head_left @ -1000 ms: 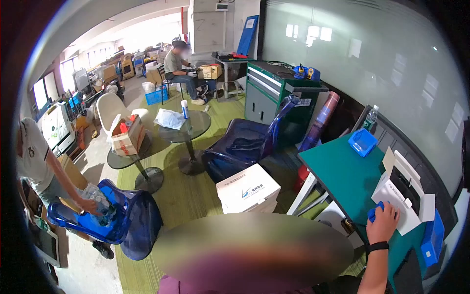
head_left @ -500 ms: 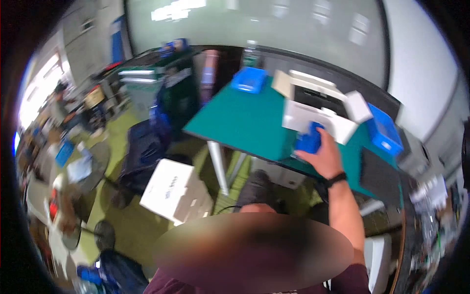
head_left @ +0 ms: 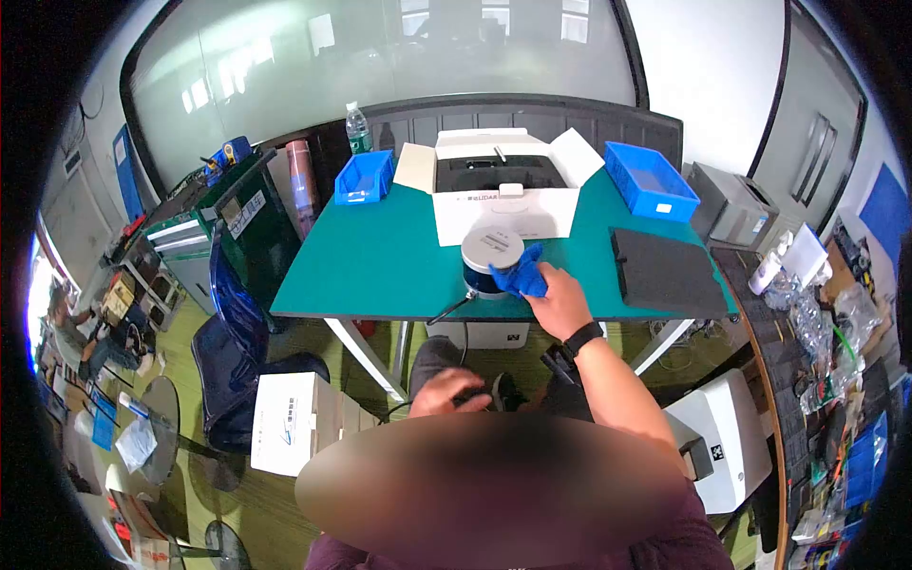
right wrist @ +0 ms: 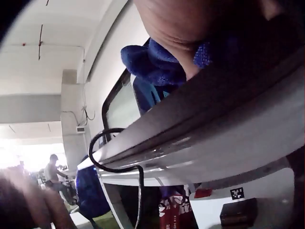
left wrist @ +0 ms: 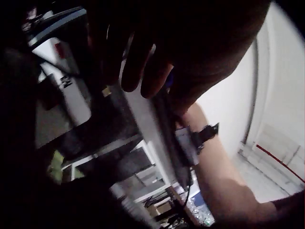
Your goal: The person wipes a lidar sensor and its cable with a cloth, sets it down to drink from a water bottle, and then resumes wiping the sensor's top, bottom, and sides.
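Note:
Near the front edge of the green table (head_left: 408, 275) stands a round device (head_left: 493, 249) with a silver lid, a dark body and a black cable (head_left: 450, 309). My right hand (head_left: 560, 302) grips a bunched blue cloth (head_left: 521, 273), which lies against the device's right side. The right wrist view shows the blue cloth (right wrist: 157, 62) under the hand, above the table edge. Low over my lap is my left hand (head_left: 448, 391), its fingers loosely extended and holding nothing. In the left wrist view its fingers (left wrist: 136, 71) hang dark and spread.
Behind the device sits an open white box (head_left: 503, 217) with black foam inside. Blue bins (head_left: 365, 178) flank it, the right one (head_left: 655, 204) larger. A black flat panel (head_left: 670, 273) lies at the right. White boxes (head_left: 285, 423) stand on the floor at left.
The head view has swung from the room to face the table. The round device and my left hand have come into view. My right hand keeps hold of the blue cloth.

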`<state>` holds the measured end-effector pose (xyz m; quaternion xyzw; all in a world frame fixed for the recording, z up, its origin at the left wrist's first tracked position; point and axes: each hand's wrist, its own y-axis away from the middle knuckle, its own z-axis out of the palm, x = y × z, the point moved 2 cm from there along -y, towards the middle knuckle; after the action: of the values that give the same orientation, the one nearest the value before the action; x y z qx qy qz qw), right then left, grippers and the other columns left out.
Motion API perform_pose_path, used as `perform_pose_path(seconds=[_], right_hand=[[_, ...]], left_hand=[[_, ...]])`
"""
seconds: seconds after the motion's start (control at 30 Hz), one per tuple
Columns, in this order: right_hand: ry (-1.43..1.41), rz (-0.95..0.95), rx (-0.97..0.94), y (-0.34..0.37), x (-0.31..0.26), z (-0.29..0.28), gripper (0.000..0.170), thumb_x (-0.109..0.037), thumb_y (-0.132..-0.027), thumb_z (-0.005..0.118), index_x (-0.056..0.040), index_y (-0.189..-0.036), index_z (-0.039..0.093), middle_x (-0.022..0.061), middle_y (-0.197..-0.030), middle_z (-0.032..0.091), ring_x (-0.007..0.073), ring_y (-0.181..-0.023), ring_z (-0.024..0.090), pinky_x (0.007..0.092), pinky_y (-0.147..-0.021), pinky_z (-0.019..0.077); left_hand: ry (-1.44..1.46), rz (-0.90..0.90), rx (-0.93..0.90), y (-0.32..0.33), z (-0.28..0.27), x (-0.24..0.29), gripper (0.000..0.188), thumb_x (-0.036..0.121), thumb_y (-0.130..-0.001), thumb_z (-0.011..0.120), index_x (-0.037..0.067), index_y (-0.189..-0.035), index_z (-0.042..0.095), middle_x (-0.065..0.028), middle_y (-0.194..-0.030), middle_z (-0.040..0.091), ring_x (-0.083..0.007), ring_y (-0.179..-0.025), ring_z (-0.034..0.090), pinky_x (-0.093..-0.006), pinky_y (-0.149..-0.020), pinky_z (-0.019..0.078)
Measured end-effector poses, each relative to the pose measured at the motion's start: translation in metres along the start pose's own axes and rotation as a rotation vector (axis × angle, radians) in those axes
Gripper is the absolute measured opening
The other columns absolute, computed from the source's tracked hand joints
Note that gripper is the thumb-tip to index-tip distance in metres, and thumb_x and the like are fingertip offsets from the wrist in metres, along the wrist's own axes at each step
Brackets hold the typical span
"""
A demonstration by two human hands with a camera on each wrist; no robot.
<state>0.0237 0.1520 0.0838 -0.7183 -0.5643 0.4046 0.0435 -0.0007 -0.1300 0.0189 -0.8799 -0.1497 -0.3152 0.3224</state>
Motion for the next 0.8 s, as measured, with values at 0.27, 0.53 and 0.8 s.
perform_pose_path(seconds=[0.27,0.53,0.8], right_hand=[[-0.48,0.193,0.161,0.0,0.016,-0.002,0.028,-0.026,-0.092,0.076,-0.006,-0.111,0.069,0.0121,-0.091,0.072,0.0323,-0.086,0.068,0.0438,-0.08,0.0519],[-0.765,0.369,0.222,-0.001,0.013,-0.015,0.054,-0.046,-0.094,0.069,0.0012,-0.119,0.067,0.0148,-0.108,0.073,0.0258,-0.097,0.068,0.0421,-0.088,0.0532],[-0.942,0.224,0.128,0.002,0.01,-0.003,0.067,-0.031,-0.096,0.072,0.0001,-0.149,0.045,0.0173,-0.137,0.061,0.0242,-0.123,0.06,0.0374,-0.108,0.0461]], left_hand=[[-0.213,0.098,0.363,-0.121,-0.071,0.046,0.059,0.013,-0.084,0.085,0.006,-0.136,0.058,-0.0159,-0.13,0.064,-0.0294,-0.114,0.064,-0.0392,-0.094,0.0516],[-0.439,-0.025,0.189,-0.201,-0.028,0.01,0.109,0.049,-0.063,0.098,-0.006,-0.144,0.049,-0.0279,-0.138,0.061,-0.0422,-0.127,0.06,-0.0465,-0.108,0.0493],[-0.056,-0.196,0.381,-0.209,-0.022,-0.023,0.07,0.031,-0.081,0.09,-0.002,-0.135,0.061,-0.0201,-0.129,0.066,-0.0301,-0.119,0.062,-0.0384,-0.105,0.0474]])
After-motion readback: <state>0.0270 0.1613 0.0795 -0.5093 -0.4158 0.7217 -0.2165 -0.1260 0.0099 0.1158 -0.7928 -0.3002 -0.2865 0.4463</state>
